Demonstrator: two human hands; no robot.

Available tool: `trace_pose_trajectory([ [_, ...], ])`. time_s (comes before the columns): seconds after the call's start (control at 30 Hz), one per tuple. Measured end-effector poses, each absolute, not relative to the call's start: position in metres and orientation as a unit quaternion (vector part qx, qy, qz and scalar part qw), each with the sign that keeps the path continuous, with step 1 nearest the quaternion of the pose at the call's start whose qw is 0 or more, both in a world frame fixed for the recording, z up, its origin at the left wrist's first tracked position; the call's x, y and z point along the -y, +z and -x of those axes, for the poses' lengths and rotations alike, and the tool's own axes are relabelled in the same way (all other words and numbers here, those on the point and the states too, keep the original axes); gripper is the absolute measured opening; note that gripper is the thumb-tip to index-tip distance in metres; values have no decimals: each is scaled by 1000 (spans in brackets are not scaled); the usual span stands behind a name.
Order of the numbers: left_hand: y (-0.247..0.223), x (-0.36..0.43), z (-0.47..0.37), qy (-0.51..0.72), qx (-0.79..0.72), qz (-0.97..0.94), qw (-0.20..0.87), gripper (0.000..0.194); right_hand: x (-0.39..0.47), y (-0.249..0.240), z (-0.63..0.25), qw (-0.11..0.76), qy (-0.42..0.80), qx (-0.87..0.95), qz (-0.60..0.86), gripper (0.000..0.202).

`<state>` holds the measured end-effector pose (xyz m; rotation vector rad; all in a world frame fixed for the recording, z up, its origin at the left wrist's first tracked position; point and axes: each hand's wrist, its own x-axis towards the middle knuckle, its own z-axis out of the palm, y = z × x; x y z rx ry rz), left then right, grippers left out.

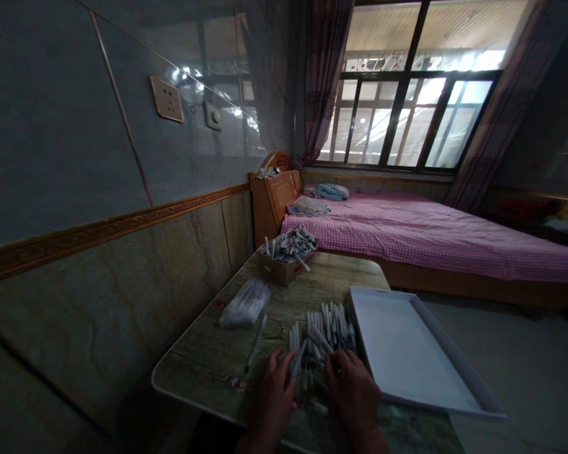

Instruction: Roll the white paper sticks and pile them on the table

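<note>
Many slim white pens (330, 321) lie side by side in a loose row on the table, some slanting across the others. At the row's left edge is my left hand (273, 388), its thumb and forefinger closed about the lower end of a slanting pen (300, 357). My right hand (354, 388) is at the near side of the pile, fingers curled in, with another slanting pen (322, 339) reaching its fingertips. Blur softens the fingertips. Left of my hands, a single pen (256, 343) lies apart, near a clear plastic bag (246, 304).
A cardboard box (280, 272) heaped with pens stands at the table's far left corner. To the right, a shallow white tray (419, 353) overhangs the table (194, 372). Behind are a bed (383, 227) with a pink checked cover and a tiled wall (184, 284) on the left.
</note>
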<state>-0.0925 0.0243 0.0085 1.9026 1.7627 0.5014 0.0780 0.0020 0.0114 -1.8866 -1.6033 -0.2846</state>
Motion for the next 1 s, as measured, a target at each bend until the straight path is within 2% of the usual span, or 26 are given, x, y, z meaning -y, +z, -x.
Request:
trace_pose_trajectory([
  [0.27,17,-16,89,178,-641,-707,239,54,-1,10,-77,312,-144,618,707,24],
  [0.5,11,-17,90,222,-619,-710,252,56,0,17,-79,323,-143,609,711,27],
  [0.6,8,-17,93,247,-617,-699,262,48,0,16,-80,327,-139,605,713,26],
  [0.77,2,-19,100,259,-642,-693,202,32,1,12,-78,310,-140,618,709,23],
  [0.9,-7,-24,105,266,-661,-690,128,38,5,8,-76,298,-154,627,703,24],
  [1.0,-7,-27,103,233,-675,-691,112,44,9,4,-72,299,-159,647,684,26],
])
